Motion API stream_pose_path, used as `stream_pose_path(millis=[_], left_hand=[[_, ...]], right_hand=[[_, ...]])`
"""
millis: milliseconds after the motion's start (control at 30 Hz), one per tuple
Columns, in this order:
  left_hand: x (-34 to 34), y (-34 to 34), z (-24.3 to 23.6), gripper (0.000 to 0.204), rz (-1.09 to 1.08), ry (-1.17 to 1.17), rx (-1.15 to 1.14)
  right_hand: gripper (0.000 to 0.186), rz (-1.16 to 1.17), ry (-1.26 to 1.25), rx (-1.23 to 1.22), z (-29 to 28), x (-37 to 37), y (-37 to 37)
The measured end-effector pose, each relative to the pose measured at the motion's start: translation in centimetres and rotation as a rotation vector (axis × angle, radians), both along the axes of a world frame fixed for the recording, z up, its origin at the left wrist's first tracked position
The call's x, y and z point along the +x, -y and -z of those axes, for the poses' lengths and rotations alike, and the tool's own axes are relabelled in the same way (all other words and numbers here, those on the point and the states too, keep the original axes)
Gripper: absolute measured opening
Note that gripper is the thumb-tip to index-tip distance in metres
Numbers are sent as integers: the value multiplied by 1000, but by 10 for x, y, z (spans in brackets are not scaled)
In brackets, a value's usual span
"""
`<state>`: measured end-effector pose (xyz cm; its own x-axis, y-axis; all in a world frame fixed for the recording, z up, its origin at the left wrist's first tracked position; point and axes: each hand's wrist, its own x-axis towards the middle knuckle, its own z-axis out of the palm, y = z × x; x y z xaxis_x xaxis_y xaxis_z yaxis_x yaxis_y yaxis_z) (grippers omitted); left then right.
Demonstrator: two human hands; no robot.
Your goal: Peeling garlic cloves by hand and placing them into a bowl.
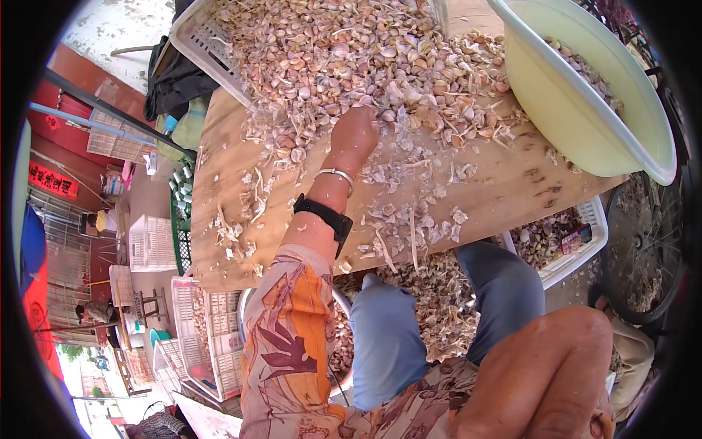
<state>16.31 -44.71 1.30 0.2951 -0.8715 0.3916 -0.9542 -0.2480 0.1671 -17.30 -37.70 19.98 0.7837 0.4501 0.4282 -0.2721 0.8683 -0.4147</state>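
Note:
A broad heap of loose garlic cloves (pixel 344 66), mixed with papery skins and dry stalks, covers the far part of a wooden table (pixel 504 194). My left hand (pixel 355 135) reaches to the near edge of the heap, its fingers curled closed among the cloves. Whatever they grip is hidden beneath the hand. A bracelet and a black wristband circle that wrist. At the lower right, my right arm (pixel 545 366) is sharply bent and very near the camera; its fingers cannot be made out. Loose garlic skins (pixel 417 219) litter the wood in front of my left hand.
A white plastic crate (pixel 212 47) lies tipped at the far left of the heap. On the right, a large pale yellow basin (pixel 585 124) leans, with garlic inside. Below the table sit another garlic crate (pixel 596 219) and scattered skins. Stacked crates (pixel 223 322) stand left; a wheel (pixel 643 249) stands right.

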Motion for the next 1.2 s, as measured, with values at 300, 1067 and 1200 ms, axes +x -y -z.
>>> stream_pose_path(millis=[300, 1067, 1200], left_hand=[[-97, -161, -78, 18, 128, -1211, -557], [-296, -377, -189, 14, 598, -1050, -508], [-272, -412, -161, 11, 521, -926, -547]], right_hand=[[17, -739, -427, -16, -14, -17, -54], [20, 1515, -912, -425, 210, -187, -27], [17, 1235, -1705, -755, 290, -197, -43]])
